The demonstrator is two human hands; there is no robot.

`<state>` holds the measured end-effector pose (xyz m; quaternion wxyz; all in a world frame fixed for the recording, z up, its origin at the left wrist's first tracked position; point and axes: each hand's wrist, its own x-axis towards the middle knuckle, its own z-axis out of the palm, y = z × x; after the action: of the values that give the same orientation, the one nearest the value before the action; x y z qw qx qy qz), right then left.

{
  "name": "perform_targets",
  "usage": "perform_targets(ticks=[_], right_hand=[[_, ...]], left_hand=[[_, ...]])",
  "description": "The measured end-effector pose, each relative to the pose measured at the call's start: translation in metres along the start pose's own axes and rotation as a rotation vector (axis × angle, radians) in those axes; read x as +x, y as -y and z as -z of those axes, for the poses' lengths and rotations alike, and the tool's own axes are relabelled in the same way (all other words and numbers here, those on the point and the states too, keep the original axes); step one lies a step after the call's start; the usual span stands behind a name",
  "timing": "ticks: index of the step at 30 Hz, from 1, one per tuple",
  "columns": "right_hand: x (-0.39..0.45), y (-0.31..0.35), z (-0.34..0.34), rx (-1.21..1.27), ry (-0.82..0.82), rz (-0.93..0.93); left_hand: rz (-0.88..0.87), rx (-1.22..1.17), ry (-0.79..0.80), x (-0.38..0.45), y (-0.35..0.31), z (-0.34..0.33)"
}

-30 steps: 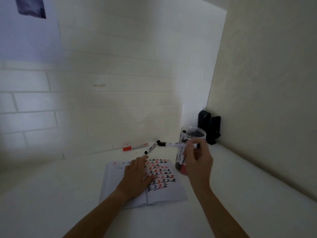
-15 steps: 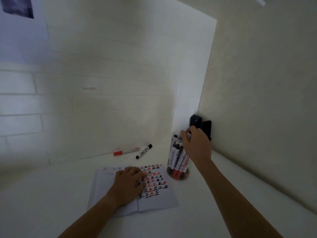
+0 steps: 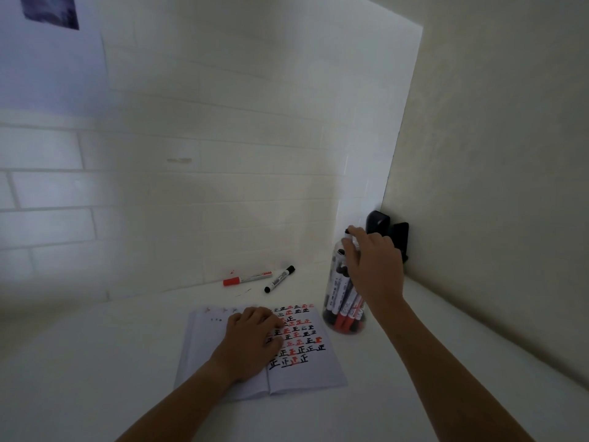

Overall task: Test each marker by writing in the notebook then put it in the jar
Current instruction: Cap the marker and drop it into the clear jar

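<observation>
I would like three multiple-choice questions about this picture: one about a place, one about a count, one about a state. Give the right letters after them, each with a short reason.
1. Where does the jar stand?
A. to the right of the notebook
B. on the notebook's pages
C. to the left of the notebook

2. How many markers lie loose on the table near the wall?
A. none
B. two
C. five

3. What is the left hand doing?
A. writing with a marker
B. lifting the jar
C. resting on the open notebook

Answers:
1 A: the jar stands on the table by the notebook's right edge.
2 B: a red-capped marker and a black-capped marker lie there.
3 C: it lies on the pages and holds nothing, while the right hand is at the jar's mouth.
</observation>
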<state>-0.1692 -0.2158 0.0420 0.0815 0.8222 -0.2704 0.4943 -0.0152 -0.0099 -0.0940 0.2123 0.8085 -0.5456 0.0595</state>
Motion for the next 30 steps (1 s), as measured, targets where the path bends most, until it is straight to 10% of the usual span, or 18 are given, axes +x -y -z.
perform_targets(ticks=[19,25,30], right_hand=[[0.021,0.013,-0.008,0.209,0.255,-0.067],[0.042,0.004,0.004,0.288,0.100,-0.294],[0.039,-0.004,-0.001,0.207,0.468,-0.241]], left_hand=[[-0.018,0.003,-0.033,0.001,0.005,-0.005],[-0.014,0.017,-0.017,0.003,0.004,-0.004],[-0.019,0.002,-0.017,0.004,0.003,-0.002]])
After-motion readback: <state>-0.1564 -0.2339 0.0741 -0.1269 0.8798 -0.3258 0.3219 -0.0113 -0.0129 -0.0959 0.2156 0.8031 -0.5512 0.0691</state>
